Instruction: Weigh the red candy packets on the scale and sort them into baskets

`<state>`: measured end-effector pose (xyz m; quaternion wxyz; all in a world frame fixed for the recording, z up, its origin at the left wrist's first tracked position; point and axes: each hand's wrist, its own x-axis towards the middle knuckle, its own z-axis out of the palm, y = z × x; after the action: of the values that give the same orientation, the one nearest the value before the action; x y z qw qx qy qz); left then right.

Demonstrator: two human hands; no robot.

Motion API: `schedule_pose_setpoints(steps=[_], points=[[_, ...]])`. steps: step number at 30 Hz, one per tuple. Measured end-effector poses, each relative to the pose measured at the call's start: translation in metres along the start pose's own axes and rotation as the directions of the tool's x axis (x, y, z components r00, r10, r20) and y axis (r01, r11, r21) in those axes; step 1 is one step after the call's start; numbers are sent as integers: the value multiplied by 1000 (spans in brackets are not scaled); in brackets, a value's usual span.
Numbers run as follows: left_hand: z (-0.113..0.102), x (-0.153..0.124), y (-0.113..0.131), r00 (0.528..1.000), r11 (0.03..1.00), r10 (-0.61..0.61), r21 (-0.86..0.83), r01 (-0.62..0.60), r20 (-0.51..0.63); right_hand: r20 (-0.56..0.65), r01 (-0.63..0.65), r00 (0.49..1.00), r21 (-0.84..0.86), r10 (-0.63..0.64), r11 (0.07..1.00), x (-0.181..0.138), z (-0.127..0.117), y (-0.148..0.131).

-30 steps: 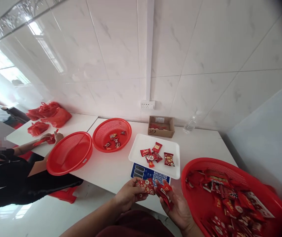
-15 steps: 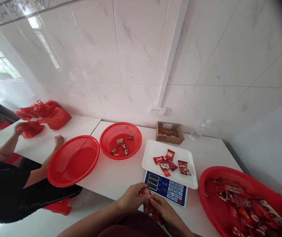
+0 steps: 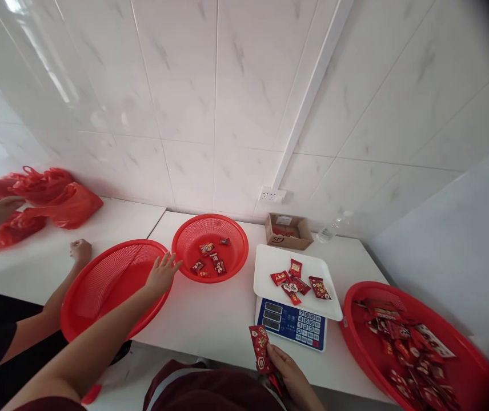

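Note:
My left hand (image 3: 162,275) is stretched out to the left with its fingers spread, over the right rim of a red plastic basket (image 3: 73,297). Nothing is in it. My right hand (image 3: 288,368), low in front of my body, pinches a red snack packet (image 3: 260,349) with a pale flower pattern; more red wrapper shows below, partly hidden by the fingers. Just beyond the right hand stands a digital scale (image 3: 291,323) with a blue keypad. Its white tray (image 3: 270,257) carries several small red packets (image 3: 291,287). Another red basket (image 3: 176,245) further back holds several small wrapped pieces.
At the right, a large red basket (image 3: 349,319) is heaped with snack packets. A cardboard box (image 3: 288,238) and a clear bottle (image 3: 333,227) stand by the wall. On the left are a co-worker's hands (image 3: 80,250) and red plastic bags (image 3: 73,202).
My left hand has let go of the red packet and swung left to the basket. My right hand keeps the packet. The view has shifted; the co-worker's hand remains at the bags.

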<state>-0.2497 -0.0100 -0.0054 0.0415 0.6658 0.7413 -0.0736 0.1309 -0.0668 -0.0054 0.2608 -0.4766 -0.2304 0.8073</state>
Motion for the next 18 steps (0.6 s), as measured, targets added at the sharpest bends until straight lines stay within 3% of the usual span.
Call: schedule_pose_setpoints(steps=[3, 7, 13, 18], points=[[4, 14, -22, 980, 981, 188, 43, -190, 59, -41, 24, 999, 32, -23, 999, 4, 10, 13], [3, 40, -32, 887, 898, 434, 5, -440, 160, -80, 58, 995, 14, -56, 998, 11, 17, 29], [-7, 75, -49, 871, 887, 446, 27, -460, 206, -146, 114, 982, -70, -123, 991, 16, 15, 38], [-15, 90, -65, 922, 932, 334, 77, -354, 196, -167, 130, 975, -91, -144, 987, 12, 16, 35]])
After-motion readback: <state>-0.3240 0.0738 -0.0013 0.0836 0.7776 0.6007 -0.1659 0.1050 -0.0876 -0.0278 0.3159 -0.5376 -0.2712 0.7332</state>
